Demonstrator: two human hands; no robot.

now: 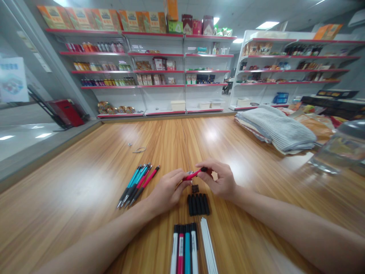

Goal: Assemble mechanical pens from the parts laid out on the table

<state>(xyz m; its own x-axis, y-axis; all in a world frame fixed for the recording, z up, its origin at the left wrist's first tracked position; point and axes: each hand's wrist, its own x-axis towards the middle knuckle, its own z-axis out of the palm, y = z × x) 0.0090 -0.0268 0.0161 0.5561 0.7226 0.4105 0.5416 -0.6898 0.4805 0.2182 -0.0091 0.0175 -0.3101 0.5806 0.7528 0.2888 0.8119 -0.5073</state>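
Between my hands is a pink pen barrel [192,175] with a black end. My left hand [170,187] pinches its left part, and my right hand [219,178] has thumb and fingers at the black end. Just below lie small dark pieces [195,188] and a row of black grips [198,204]. Nearer me are several pen barrels [187,247] in white, pink and blue, with thin white refills [208,245] beside them. Left of my left hand lies a group of blue and pink pens [138,185] with black grips and metal tips. Small metal parts [189,173] show partly behind my fingers.
A wire ring [139,150] lies farther back on the wooden table [94,160]. Folded striped cloth [279,127] and a clear water container [339,148] stand at the right. Stocked shelves [159,71] line the far side.
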